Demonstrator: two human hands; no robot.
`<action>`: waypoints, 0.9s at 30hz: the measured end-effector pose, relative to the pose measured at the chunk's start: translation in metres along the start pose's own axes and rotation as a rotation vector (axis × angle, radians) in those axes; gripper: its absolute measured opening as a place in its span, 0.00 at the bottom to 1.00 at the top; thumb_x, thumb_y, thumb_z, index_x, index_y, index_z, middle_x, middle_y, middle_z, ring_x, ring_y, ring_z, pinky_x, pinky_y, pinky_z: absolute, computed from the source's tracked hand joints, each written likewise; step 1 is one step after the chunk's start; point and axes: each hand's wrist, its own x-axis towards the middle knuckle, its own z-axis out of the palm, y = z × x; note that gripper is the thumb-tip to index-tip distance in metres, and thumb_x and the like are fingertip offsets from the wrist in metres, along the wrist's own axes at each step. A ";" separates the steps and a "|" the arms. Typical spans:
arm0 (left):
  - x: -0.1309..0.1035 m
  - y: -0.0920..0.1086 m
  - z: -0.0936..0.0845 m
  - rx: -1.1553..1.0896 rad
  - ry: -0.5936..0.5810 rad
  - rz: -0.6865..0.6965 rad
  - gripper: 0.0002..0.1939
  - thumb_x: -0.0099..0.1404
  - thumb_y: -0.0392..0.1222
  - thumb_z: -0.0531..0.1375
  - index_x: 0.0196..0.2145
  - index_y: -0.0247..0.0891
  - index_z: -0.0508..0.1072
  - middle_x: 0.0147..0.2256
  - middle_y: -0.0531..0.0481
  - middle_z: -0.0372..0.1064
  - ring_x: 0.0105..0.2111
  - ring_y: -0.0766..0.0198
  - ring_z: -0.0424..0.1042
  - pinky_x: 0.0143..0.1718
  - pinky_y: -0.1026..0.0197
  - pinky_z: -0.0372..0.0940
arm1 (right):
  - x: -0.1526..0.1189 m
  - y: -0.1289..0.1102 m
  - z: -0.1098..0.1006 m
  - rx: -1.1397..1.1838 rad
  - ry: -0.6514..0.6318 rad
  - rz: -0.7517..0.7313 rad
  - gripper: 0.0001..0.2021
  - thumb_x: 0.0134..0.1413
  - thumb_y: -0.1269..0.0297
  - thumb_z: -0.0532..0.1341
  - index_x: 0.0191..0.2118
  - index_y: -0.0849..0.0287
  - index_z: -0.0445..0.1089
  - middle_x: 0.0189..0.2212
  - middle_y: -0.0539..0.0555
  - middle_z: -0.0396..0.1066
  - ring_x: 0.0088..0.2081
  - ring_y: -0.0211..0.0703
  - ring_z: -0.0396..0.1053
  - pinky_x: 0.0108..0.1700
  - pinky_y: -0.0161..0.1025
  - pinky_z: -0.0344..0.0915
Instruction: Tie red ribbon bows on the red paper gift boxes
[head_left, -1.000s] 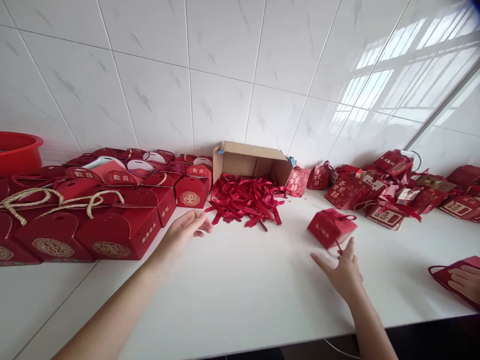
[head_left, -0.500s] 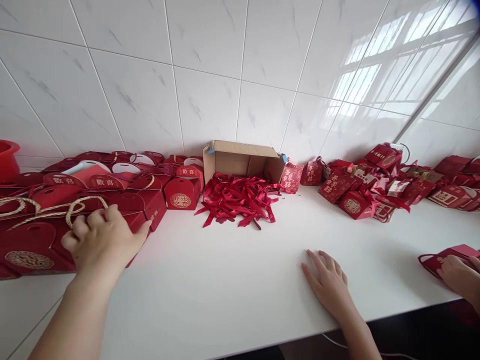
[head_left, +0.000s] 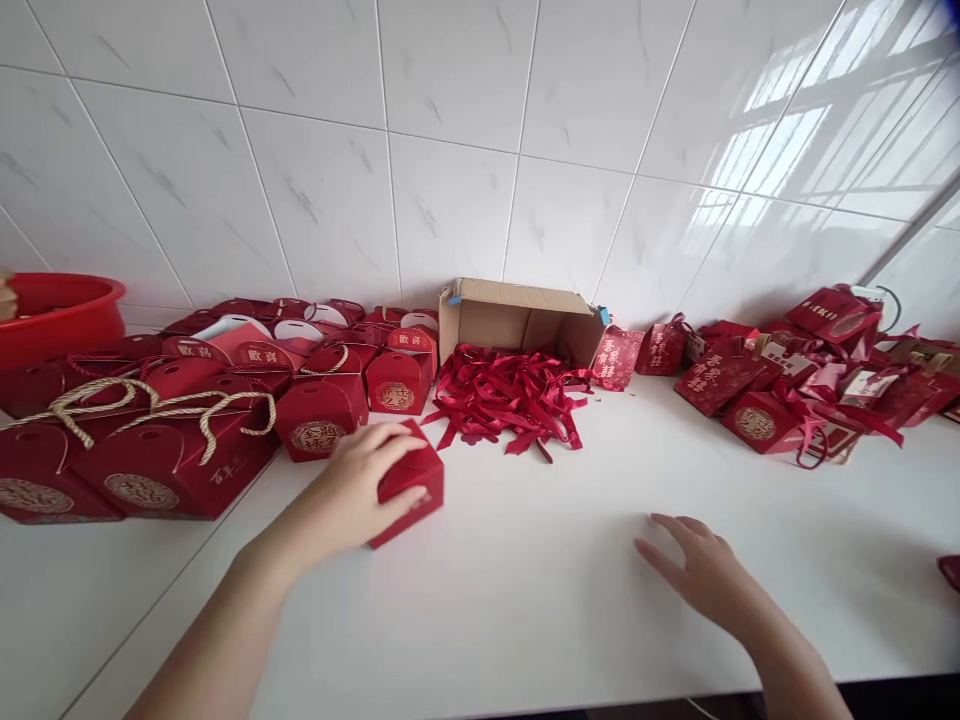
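My left hand (head_left: 352, 490) is closed around a small red gift box (head_left: 426, 470), thumb on the near side and fingers over the top. It is at the white table (head_left: 525, 600), in front of the row of red boxes; whether its base touches the surface I cannot tell. To the right, my right hand (head_left: 697, 565) is low at the tabletop with fingers spread, holding nothing. A pile of red ribbons (head_left: 510, 395) spills from a cardboard box (head_left: 517, 292) lying open toward me. Beside it stands a red gift box with a round gold emblem (head_left: 397, 395).
Large red boxes with cord handles (head_left: 172, 470) crowd the left side, near a red plastic basin (head_left: 67, 315). Several ribbon-tied red boxes (head_left: 757, 420) are heaped at the right. White marbled tiles (head_left: 450, 200) form the wall behind.
My left hand has moved right from the boxes at the left, bringing a small red gift box. My view has shifted left. At the far right, another person's hands have left the view.
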 end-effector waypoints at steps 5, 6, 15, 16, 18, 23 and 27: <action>-0.002 0.026 0.012 -0.261 -0.158 0.329 0.20 0.61 0.48 0.61 0.52 0.50 0.69 0.58 0.48 0.59 0.60 0.50 0.54 0.58 0.48 0.57 | 0.015 -0.063 -0.075 -0.077 0.164 -0.289 0.27 0.58 0.48 0.50 0.58 0.57 0.65 0.60 0.62 0.60 0.60 0.61 0.57 0.53 0.54 0.63; -0.001 0.031 0.015 -0.281 -0.152 0.353 0.20 0.60 0.47 0.61 0.51 0.49 0.70 0.58 0.47 0.60 0.60 0.49 0.53 0.58 0.47 0.57 | 0.018 -0.078 -0.091 -0.058 0.168 -0.363 0.25 0.58 0.49 0.50 0.57 0.56 0.66 0.58 0.61 0.63 0.58 0.60 0.60 0.53 0.54 0.63; 0.001 0.037 0.025 -0.304 -0.077 0.350 0.19 0.59 0.46 0.62 0.49 0.47 0.72 0.55 0.44 0.63 0.58 0.46 0.56 0.57 0.42 0.57 | 0.094 -0.163 -0.117 0.331 0.055 -0.383 0.09 0.52 0.60 0.61 0.34 0.59 0.74 0.35 0.57 0.75 0.37 0.48 0.72 0.35 0.40 0.65; 0.001 0.037 0.025 -0.303 -0.074 0.352 0.19 0.59 0.46 0.62 0.49 0.47 0.72 0.55 0.44 0.63 0.58 0.46 0.56 0.57 0.42 0.57 | 0.102 -0.166 -0.107 0.327 0.050 -0.343 0.08 0.50 0.61 0.63 0.31 0.61 0.73 0.31 0.58 0.74 0.35 0.49 0.72 0.33 0.40 0.65; 0.002 0.035 0.026 -0.303 -0.073 0.357 0.19 0.60 0.45 0.62 0.50 0.48 0.71 0.55 0.44 0.63 0.58 0.46 0.56 0.57 0.43 0.57 | 0.116 -0.168 -0.087 0.327 0.034 -0.284 0.08 0.46 0.63 0.66 0.26 0.62 0.70 0.27 0.57 0.72 0.31 0.46 0.70 0.31 0.40 0.64; 0.001 0.033 0.031 -0.302 -0.074 0.352 0.19 0.61 0.46 0.61 0.51 0.49 0.70 0.56 0.45 0.62 0.59 0.46 0.55 0.57 0.43 0.57 | 0.129 -0.151 -0.082 0.467 0.041 -0.329 0.19 0.60 0.58 0.55 0.21 0.62 0.65 0.20 0.48 0.64 0.25 0.33 0.65 0.29 0.33 0.59; 0.006 0.037 0.032 -0.345 -0.061 0.321 0.19 0.61 0.48 0.61 0.51 0.48 0.70 0.57 0.45 0.61 0.60 0.46 0.54 0.60 0.43 0.54 | 0.115 -0.141 -0.118 0.694 0.122 -0.442 0.20 0.61 0.52 0.51 0.27 0.61 0.67 0.22 0.49 0.65 0.25 0.34 0.64 0.28 0.33 0.57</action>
